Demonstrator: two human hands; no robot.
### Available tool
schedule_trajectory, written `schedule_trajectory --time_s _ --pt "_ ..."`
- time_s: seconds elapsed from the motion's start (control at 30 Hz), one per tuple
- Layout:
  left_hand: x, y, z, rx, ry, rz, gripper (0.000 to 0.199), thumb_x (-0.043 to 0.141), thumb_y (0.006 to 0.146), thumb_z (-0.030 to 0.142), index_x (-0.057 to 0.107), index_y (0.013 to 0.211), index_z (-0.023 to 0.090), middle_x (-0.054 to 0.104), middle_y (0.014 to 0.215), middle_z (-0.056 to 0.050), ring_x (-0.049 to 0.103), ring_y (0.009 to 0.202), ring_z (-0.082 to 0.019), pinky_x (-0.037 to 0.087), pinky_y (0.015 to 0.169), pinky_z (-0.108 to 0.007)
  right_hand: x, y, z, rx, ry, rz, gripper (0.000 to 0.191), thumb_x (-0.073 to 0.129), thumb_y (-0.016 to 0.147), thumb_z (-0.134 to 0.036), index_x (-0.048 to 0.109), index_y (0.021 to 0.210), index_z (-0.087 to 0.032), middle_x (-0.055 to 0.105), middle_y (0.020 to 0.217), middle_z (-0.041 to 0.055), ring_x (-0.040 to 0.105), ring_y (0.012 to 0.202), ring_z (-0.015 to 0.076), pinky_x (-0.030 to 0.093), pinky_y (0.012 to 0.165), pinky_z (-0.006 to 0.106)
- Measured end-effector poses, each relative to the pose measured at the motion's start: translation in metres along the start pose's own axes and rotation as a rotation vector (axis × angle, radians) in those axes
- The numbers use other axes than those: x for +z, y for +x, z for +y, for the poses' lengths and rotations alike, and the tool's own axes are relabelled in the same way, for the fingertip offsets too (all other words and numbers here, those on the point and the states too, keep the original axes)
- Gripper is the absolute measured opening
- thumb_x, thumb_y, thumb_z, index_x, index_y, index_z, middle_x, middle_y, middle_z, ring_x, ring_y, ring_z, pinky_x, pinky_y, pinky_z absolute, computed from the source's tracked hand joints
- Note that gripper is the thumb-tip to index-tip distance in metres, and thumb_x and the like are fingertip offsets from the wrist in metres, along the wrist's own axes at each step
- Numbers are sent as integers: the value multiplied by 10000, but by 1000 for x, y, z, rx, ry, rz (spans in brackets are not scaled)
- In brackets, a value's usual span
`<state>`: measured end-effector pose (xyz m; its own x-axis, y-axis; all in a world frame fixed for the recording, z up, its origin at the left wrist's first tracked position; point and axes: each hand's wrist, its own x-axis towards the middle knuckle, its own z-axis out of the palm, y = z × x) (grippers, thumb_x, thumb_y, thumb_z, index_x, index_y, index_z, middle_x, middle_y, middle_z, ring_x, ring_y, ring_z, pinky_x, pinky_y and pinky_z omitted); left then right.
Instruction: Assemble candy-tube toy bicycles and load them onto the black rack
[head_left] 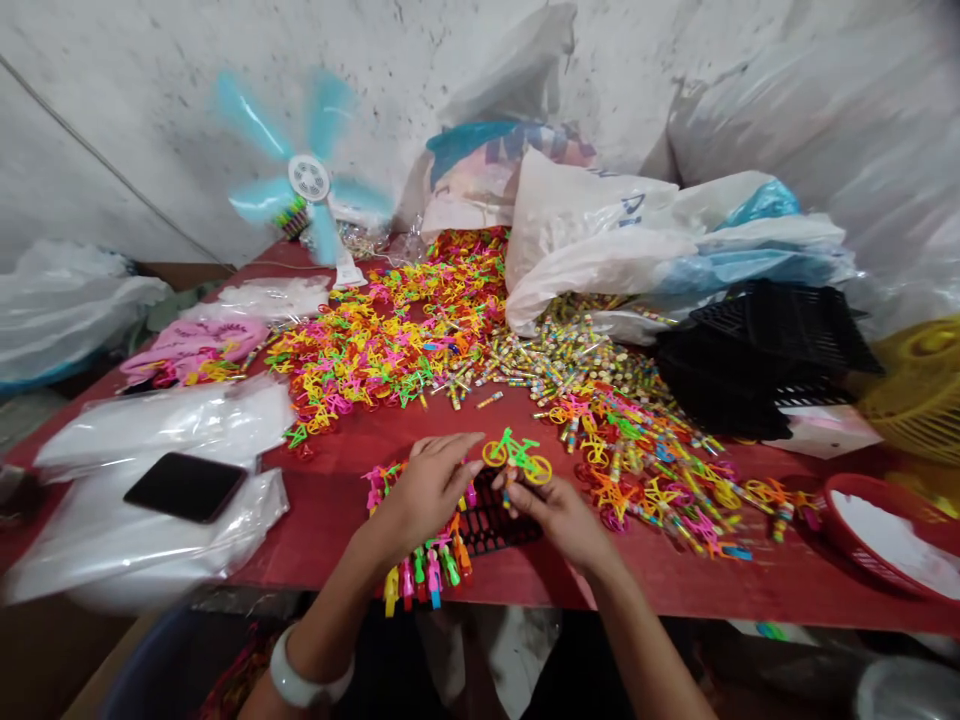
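A small green toy bicycle with yellow wheels (pixel 519 456) stands above a small patterned tube (pixel 510 482) at the middle of the table. My right hand (pixel 559 515) pinches the tube, with the bicycle just over its fingertips. My left hand (pixel 431 490) is to the left, fingers apart and slightly bent, its fingertips near the left wheel; nothing shows in it. Below both hands lies a black plastic basket (pixel 499 528). Several colourful toy pieces (pixel 431 572) line its left part, partly hidden by my left hand and wrist.
Loose plastic pieces (pixel 375 345) and patterned tubes (pixel 577 350) cover the red table (pixel 322 520). A spinning fan (pixel 309 178) stands behind; a phone (pixel 185 487) lies on clear bags at left. Black baskets (pixel 772 340) and a red basket (pixel 862 550) are at right.
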<state>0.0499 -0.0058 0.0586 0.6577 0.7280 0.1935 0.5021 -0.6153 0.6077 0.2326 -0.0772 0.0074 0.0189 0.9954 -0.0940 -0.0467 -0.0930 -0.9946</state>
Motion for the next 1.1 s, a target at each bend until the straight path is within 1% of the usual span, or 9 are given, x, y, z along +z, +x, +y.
schedule_trajectory --time_s 0.13,0.27,0.37,0.5,0.63,0.7,0.9,1.0,1.1 --pt "0 7 6 3 -32 54 231 527 902 279 639 1087 198 709 1032 -52 613 1015 -203 450 929 -364 18 -8 -4 -39 25 -50 326 664 773 -502 634 813 -180 544 672 -24 474 597 117 397 582 245" --pt "5 8 4 118 85 87 180 512 904 223 632 1033 188 707 940 -39 623 942 -188 365 1029 -433 24 -6 1 -103 -39 0 229 655 794 -412 588 793 -193 535 668 -30 492 597 122 412 573 240" --pt "7 2 -2 145 173 32 244 462 930 223 591 1136 199 690 1085 -65 599 1059 -198 303 1074 -475 26 -7 15 -179 -156 118 177 658 783 -360 591 788 -196 585 729 -4 547 642 143 454 622 264" --pt "6 -11 -10 129 293 -47 344 448 943 288 522 1264 190 564 1339 -107 426 1315 -242 250 1101 -520 35 -18 41 -180 -202 240 139 629 822 -339 606 827 -202 631 764 17 592 632 152 495 640 277" --pt "5 -19 -15 112 350 -131 379 405 958 346 518 1286 195 449 1447 -109 346 1375 -253 253 1101 -519 56 -33 60 -275 -252 288 61 596 845 -261 633 855 -214 653 851 43 635 719 172 516 645 270" --pt "6 -20 -16 108 358 -149 383 368 969 337 510 1297 201 425 1465 -105 358 1369 -241 253 1104 -506 65 -39 64 -346 -341 310 113 539 855 -190 644 886 -221 651 851 51 643 796 192 520 684 281" --pt "6 -20 -16 111 369 -150 412 353 971 387 507 1302 197 435 1457 -115 354 1369 -243 252 1097 -511 73 -45 68 -366 -712 290 410 410 727 -7 599 1042 -188 635 909 86 629 792 207 508 656 288" --pt "5 -25 -10 169 385 -155 485 406 935 484 473 1346 236 364 1496 -133 298 1394 -288 225 1093 -552 74 -44 67 -319 -876 257 424 414 702 1 591 1046 -173 628 898 81 613 699 192 469 568 266" --pt "6 -28 -4 209 413 -146 484 469 893 526 540 1295 265 279 1530 -158 268 1395 -357 191 1077 -611 74 -40 63 -266 -964 234 336 405 736 -3 607 940 -179 617 843 59 579 615 167 411 503 245"
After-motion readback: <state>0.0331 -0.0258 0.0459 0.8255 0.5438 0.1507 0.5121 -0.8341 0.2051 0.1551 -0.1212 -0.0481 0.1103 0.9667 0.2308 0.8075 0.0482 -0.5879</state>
